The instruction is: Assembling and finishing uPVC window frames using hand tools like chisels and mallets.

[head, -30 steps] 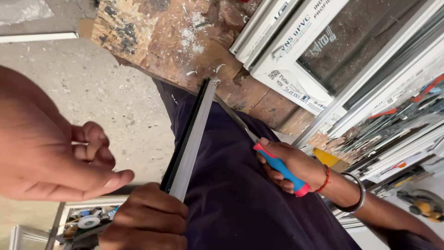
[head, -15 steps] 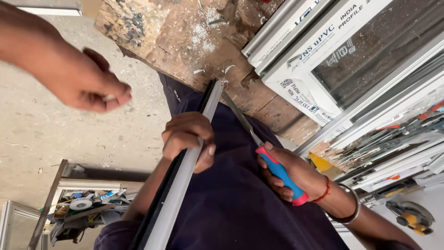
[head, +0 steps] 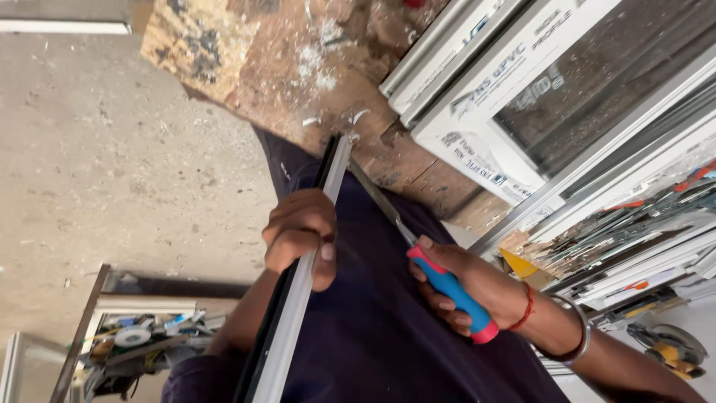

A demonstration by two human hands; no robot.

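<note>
The strip (head: 298,283) lies along the lap, its far end braced on the bench (head: 298,67), left hand (head: 302,235) clamped round it, right hand (head: 466,291) gripping a file (head: 388,209) laid against it.

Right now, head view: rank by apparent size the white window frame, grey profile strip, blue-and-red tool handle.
1. white window frame
2. grey profile strip; it is long and nearer the camera, so its order against the frame is unsure
3. blue-and-red tool handle, clearly smallest
</note>
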